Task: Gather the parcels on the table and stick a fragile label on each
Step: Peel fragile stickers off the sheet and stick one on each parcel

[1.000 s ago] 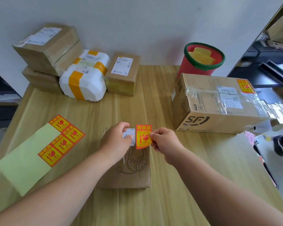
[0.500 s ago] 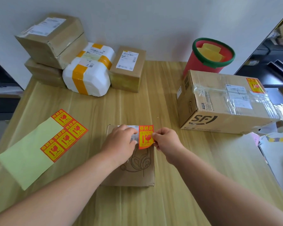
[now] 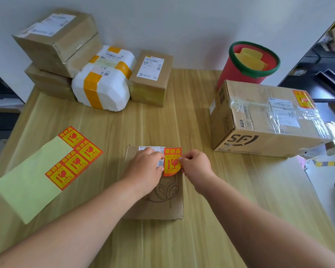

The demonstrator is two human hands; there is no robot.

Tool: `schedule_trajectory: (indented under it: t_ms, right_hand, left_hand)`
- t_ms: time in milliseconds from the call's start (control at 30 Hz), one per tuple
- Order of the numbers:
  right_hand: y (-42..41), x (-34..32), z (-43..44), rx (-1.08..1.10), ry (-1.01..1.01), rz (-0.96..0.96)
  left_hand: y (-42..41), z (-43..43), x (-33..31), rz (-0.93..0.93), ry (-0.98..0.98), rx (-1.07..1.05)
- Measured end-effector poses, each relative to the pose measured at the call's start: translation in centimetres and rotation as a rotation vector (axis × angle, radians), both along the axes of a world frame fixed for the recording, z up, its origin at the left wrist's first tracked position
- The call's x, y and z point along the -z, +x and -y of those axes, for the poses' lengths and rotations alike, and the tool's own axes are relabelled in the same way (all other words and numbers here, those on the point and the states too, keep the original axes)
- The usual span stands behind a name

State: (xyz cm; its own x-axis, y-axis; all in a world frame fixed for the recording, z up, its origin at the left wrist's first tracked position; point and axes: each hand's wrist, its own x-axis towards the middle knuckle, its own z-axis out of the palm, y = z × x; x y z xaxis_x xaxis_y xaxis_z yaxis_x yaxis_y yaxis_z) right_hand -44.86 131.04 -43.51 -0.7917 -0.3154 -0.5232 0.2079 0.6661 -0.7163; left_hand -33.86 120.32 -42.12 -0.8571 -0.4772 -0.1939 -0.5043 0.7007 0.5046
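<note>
Both hands at a flat brown cardboard parcel (image 3: 159, 198), worktop centre.
Right hand (image 3: 196, 167) pinches the red-and-yellow fragile sticker (image 3: 171, 161) at its 3 o'clock edge; left hand (image 3: 144, 171), fingers curled, presses the sticker's 9 o'clock edge onto the parcel.

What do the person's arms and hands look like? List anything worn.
Both forearms are bare, with no sleeves in view. The left hand and right hand wear no gloves; no watch, bracelet or ring is visible. Fingernails look short and plain.
</note>
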Motion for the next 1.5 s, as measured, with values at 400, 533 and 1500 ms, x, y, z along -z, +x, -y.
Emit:
schedule_trajectory:
  t_ms: [400,533,1500]
  right_hand:
    - [0.1,-0.1,0.0,-0.061,0.071,-0.115]
    - [0.1,-0.2,0.0,-0.060,0.067,-0.111]
    - [0.4,1.1,-3.3,-0.833,0.366,-0.588]
  left_hand:
    - [0.0,0.0,0.0,0.011,0.001,-0.009]
    - [-0.1,0.0,-0.1,0.009,-0.002,-0.017]
    - [-0.6,-0.5,1.2,0.233,-0.404,0.247]
